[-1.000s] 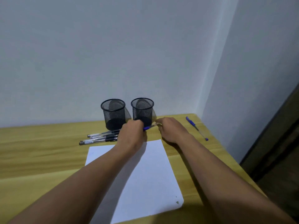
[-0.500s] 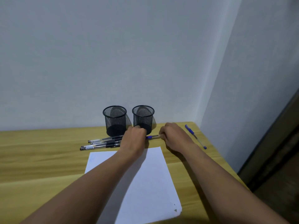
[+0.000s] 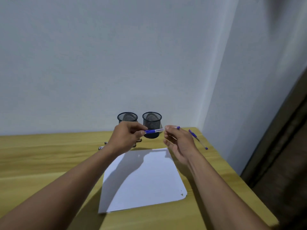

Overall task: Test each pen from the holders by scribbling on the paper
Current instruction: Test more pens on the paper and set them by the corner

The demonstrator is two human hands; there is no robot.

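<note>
Together, our left hand (image 3: 127, 136) and right hand (image 3: 180, 143) hold a blue pen (image 3: 154, 130) level above the counter (image 3: 49, 156). The left fingers are curled round its blue part and the right thumb and forefinger pinch the other end, with the white paper (image 3: 144, 178) lying below them. Behind the hands we see a left holder (image 3: 127, 117) and a right holder (image 3: 152, 121). A second blue pen (image 3: 197, 139) lies to the right of the right hand, and the ends of other pens (image 3: 102, 147) peek out beside the left wrist.
</note>
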